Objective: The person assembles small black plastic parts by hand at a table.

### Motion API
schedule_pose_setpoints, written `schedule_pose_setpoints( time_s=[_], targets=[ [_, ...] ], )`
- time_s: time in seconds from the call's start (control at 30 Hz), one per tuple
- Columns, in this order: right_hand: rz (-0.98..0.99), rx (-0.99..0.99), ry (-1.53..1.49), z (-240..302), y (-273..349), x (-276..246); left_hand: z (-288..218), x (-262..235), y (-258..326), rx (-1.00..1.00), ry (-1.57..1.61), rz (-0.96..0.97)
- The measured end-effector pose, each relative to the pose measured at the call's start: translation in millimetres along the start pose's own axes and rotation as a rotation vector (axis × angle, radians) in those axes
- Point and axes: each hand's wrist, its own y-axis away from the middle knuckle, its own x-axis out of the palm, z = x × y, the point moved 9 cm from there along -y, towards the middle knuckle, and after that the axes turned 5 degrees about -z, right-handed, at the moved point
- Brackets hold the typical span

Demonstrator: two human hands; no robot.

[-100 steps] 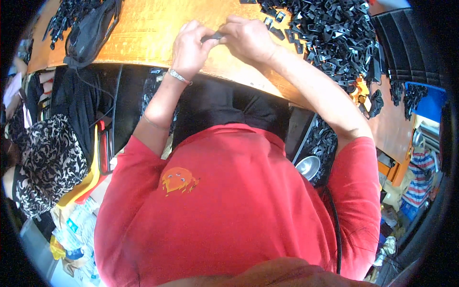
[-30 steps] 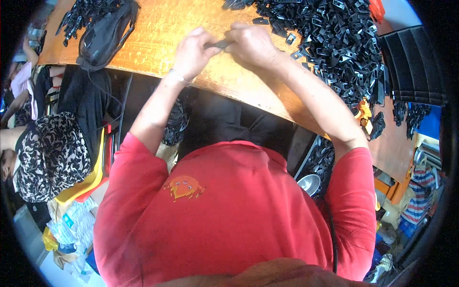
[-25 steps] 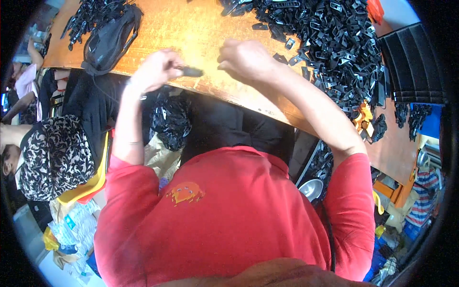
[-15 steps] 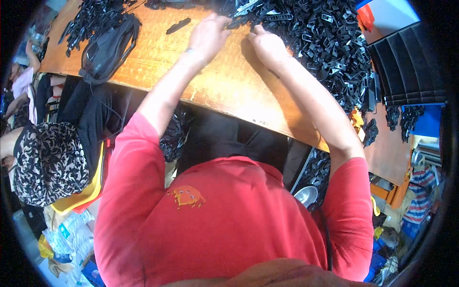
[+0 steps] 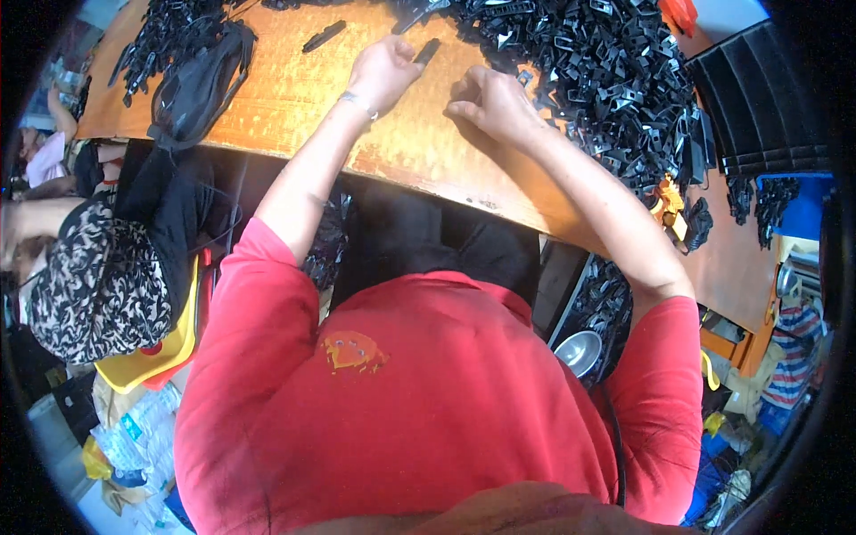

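Observation:
On the wooden table [image 5: 294,116], my left hand [image 5: 383,76] has thumb and fingers closed on a narrow black plastic piece [image 5: 428,52], which points up and away. My right hand [image 5: 504,105] hovers to its right over the bare wood. Its fingers are curled, thumb apart from the forefinger, and no object shows between them. Just beyond it begins a large heap of small black plastic parts [image 5: 597,76], some with shiny bits. Another slim black piece [image 5: 323,36] lies alone to the left of my left hand.
A black mesh bag [image 5: 198,94] lies at the table's left, beside a second heap of black parts [image 5: 183,40]. Black ribbed trays [image 5: 758,102] stand at the right. Another person in a patterned garment [image 5: 98,281] sits at the left. A metal bowl [image 5: 580,352] is below the table edge.
Both hands have drawn back from the heap, the right one more, and the gap between them has widened. The narrow black piece now shows clearly in my left fingers.

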Motion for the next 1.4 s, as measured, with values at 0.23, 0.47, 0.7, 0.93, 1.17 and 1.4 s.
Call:
schedule_pose_setpoints(
  time_s=[0.23,0.47,0.7,0.93,1.17,1.4],
  targets=[
    [0.043,-0.176,0.17,30.1,20.6,-3.3,-35.3,-17.8,40.6,0.062,-0.402,0.13],
    [0.13,-0.203,0.36,41.6,19.8,5.4,-61.9,-19.1,44.1,0.511,-0.574,0.052],
    [-0.167,-0.234,0.167,54.4,11.4,-0.8,-30.9,-48.2,68.7,0.366,-0.277,0.015],
    [-0.167,-0.277,0.178,56.5,-6.1,21.6,-24.2,-61.2,78.7,0.411,-0.203,-0.096],
    [-0.121,-0.467,0.253,83.0,-28.2,39.8,-21.5,-58.4,71.3,0.296,-0.151,-0.077],
    [0.102,-0.638,0.105,103.2,-1.3,48.6,15.7,-107.8,102.5,0.125,-0.363,0.58]
  ],
)
